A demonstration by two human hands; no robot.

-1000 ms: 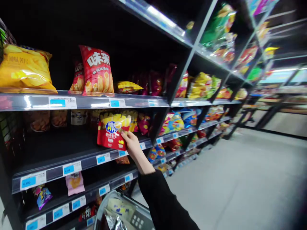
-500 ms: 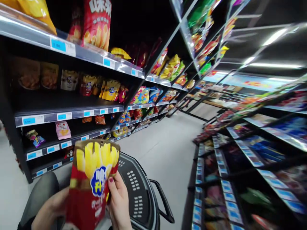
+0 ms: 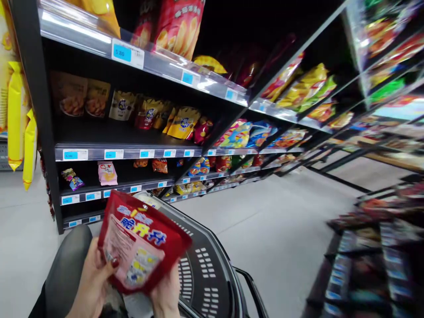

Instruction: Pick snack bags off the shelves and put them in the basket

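A red snack bag (image 3: 139, 247) is held up in front of me between both hands, its printed back with a pink text panel facing me. My left hand (image 3: 94, 276) grips the bag's lower left edge, thumb pressed on the panel. My right hand (image 3: 167, 289) holds it from behind at the lower right; the bag covers most of those fingers. Just beyond the bag stands a black shopping basket (image 3: 207, 260) with slotted sides, partly hidden by the bag.
On the left, a black shelf unit (image 3: 132, 139) carries several snack bags, including a yellow one (image 3: 183, 123) and a pink one (image 3: 107, 173). Yellow packets (image 3: 16, 115) hang at its left end. Blurred shelves (image 3: 371, 265) line the right side of the grey-floored aisle (image 3: 265, 221).
The bag has been turned over from its front with yellow fries to its red back. My left thumb now lies on it. The view has swung left.
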